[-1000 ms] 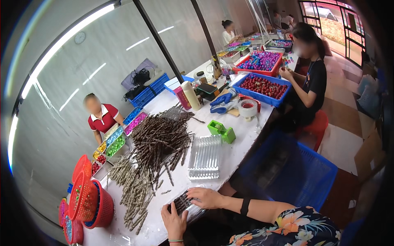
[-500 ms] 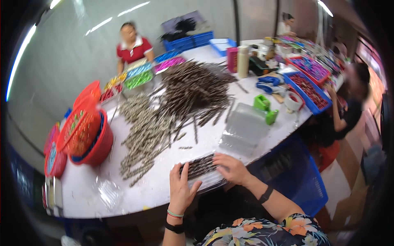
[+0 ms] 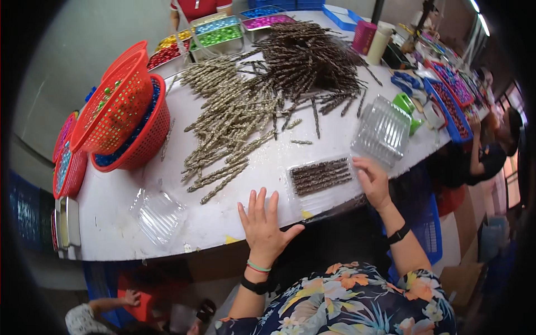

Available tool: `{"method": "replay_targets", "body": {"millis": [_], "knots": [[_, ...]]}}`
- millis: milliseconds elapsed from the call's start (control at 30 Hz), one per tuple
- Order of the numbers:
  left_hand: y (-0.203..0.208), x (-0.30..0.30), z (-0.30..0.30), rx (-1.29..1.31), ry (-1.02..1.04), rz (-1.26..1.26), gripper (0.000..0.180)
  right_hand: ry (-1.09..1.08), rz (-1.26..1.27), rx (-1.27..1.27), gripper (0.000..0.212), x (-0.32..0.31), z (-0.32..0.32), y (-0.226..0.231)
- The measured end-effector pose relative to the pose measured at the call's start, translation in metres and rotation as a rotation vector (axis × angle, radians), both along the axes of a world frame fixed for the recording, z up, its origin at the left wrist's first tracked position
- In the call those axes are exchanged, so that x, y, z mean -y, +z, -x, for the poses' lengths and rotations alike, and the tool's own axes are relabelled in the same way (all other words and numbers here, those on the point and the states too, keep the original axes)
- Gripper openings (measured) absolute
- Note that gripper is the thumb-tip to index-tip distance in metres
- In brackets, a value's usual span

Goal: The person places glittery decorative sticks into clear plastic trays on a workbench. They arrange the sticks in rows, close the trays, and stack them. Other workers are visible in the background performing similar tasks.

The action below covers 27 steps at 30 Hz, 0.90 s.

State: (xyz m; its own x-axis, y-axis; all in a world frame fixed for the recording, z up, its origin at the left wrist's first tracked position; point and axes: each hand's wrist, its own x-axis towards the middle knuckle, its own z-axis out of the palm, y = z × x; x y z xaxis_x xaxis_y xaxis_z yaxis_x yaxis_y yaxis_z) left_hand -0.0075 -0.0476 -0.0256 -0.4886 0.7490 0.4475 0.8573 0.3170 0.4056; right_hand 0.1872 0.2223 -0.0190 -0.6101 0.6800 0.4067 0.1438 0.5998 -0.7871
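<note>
Near the table's front edge a clear plastic tray (image 3: pixel 291 187) holds several dark brown twisted sticks (image 3: pixel 321 176) lying side by side. My left hand (image 3: pixel 263 226) is open, fingers spread, over the table edge to the left of the tray and apart from it. At the tray's right end is my right hand (image 3: pixel 373 184), thumb and forefinger apart; whether it touches the rim I cannot tell. Beyond the tray lie a large heap of dark brown sticks (image 3: pixel 310 58) and a pile of pale gold twisted sticks (image 3: pixel 223 131).
Stacked clear trays (image 3: pixel 384 131) lie at right beside a green tape dispenser (image 3: pixel 406 105). Red baskets (image 3: pixel 159 134) stand at left, a loose clear tray (image 3: pixel 158 216) nearer. Metal bins of coloured beads (image 3: pixel 218 36) line the back. Co-workers sit around the table.
My left hand has come off the sticks and moved left with its fingers spread. My right hand has drawn back to the tray's right end, leaving the sticks uncovered. The view has shifted.
</note>
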Motion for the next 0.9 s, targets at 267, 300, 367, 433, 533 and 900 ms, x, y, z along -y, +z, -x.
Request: {"method": "replay_targets", "body": {"millis": [267, 300, 367, 433, 533, 900], "knots": [[0.002, 0.002, 0.0, -0.016, -0.103, 0.062, 0.094, -0.06, -0.047, -0.004, 0.015, 0.007, 0.003, -0.003], [0.004, 0.0, 0.002, -0.033, -0.106, 0.07, 0.093, -0.066, -0.041, -0.007, 0.014, 0.01, 0.005, 0.004], [0.005, 0.005, 0.0, -0.015, -0.092, 0.121, 0.092, -0.059, -0.06, 0.014, 0.014, 0.014, 0.004, 0.003], [0.007, 0.004, 0.0, -0.011, -0.086, 0.125, 0.092, -0.041, -0.144, 0.045, 0.014, 0.012, 0.002, 0.002], [0.007, 0.004, 0.0, -0.008, -0.069, 0.159, 0.096, 0.001, -0.142, 0.056, 0.015, 0.015, 0.002, 0.001], [0.011, -0.001, -0.001, -0.059, -0.082, 0.21, 0.093, 0.18, -0.255, 0.221, 0.034, 0.011, 0.0, 0.009]]}}
